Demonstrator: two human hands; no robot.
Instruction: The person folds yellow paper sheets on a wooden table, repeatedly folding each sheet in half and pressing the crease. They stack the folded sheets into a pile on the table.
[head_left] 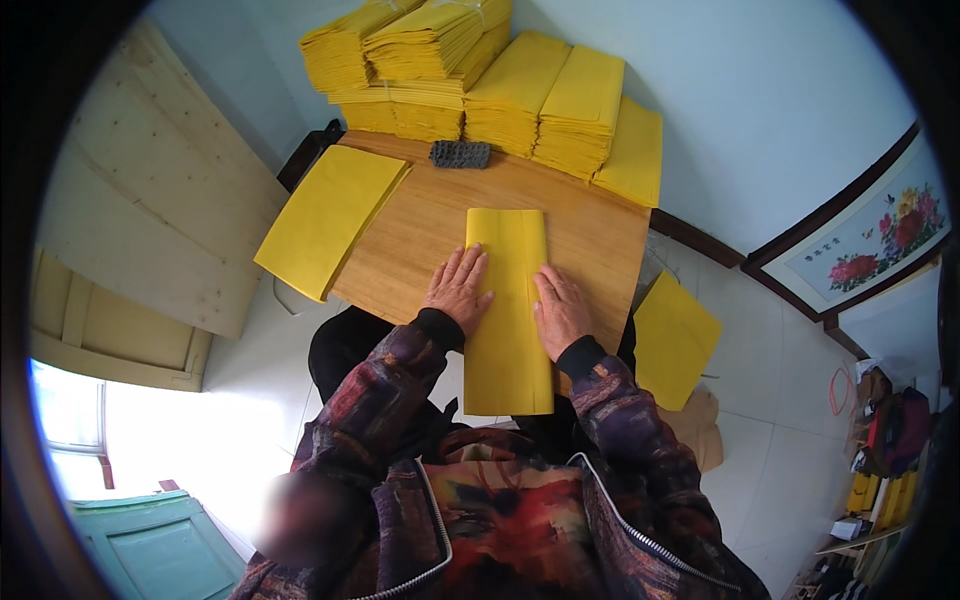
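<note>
Lying palm-down, both hands of the seated worker bracket a long folded yellow sheet (508, 340) at the middle of the table (395, 250). Left hand (459, 293): fingers a little spread, over the sheet's left edge. Right hand (563, 310): fingers closer together, over the right edge. Grip unclenched on both sides; nothing pinched, only flat contact. Sheet runs lengthwise from near to far, its near end appearing to overhang the table toward the lap. Lines along its length look like creases or overlapping flaps.

Progress, my reading: this piece seems well into its folding, already narrow and fairly flat. Whether the last crease is made, I cannot tell from where I stand.

Far side: thick yellow stacks (500, 100), layered high against the wall, some bundled with string; probably finished work. Left side: a wider yellow pile (330, 220), flat, likely awaiting its turn. Right, beyond the table: another yellow sheet (678, 340), lower down, its support mostly hidden; done or pending, unclear. Dark textured block (460, 154) near the far stacks, apart from both hands; purpose unclear.
</note>
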